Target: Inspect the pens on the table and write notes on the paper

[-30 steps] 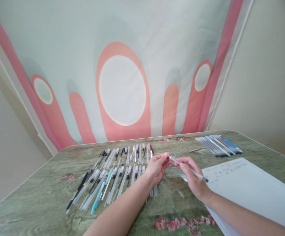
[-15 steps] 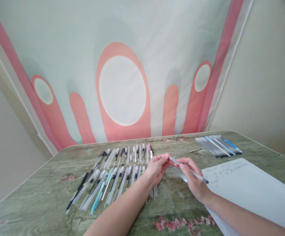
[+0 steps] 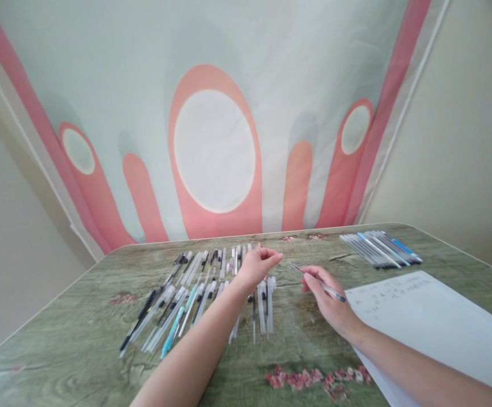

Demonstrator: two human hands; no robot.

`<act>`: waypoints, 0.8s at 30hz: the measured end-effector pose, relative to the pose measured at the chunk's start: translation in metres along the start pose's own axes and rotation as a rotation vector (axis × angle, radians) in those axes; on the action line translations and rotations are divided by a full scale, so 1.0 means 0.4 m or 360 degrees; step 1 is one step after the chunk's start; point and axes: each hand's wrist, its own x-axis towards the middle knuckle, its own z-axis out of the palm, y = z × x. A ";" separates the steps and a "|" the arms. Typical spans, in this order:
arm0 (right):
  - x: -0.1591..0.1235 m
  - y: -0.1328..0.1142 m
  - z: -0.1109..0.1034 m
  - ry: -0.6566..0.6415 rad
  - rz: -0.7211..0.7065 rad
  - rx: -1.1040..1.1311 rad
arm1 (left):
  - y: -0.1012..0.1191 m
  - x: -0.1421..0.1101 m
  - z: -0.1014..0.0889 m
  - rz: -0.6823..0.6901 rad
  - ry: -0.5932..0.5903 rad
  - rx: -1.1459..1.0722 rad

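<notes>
In my right hand (image 3: pixel 325 294) is a slim clear pen (image 3: pixel 334 293), gripped between thumb and fingers. Its thin tip points up and left, and its dark end sticks out past the hand. My left hand (image 3: pixel 259 265) is off to the left of that tip, with thumb and forefinger pinched together. Whatever the left fingers hold, if anything, is too small to make out. Under and beside the left arm lie two rows of pen parts (image 3: pixel 270 311): clear barrels, caps and dark refills. A turquoise pen (image 3: pixel 173 333) lies among them.
Several assembled pens (image 3: pixel 375 251) lie side by side at the back right of the wood-patterned table (image 3: pixel 296 345). A white sheet of paper (image 3: pixel 432 333) with handwriting lies under my right forearm. Behind the table hangs a pink and pale-green patterned cloth (image 3: pixel 216 152).
My left hand has come away from the pen's tip, moving left and slightly up. My right hand keeps the pen, whose tip is now exposed. The view has shifted a little.
</notes>
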 end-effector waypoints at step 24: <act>0.005 0.025 0.004 0.0067 0.0034 -0.0009 | -0.016 -0.014 -0.034 0.0305 -0.0441 0.1729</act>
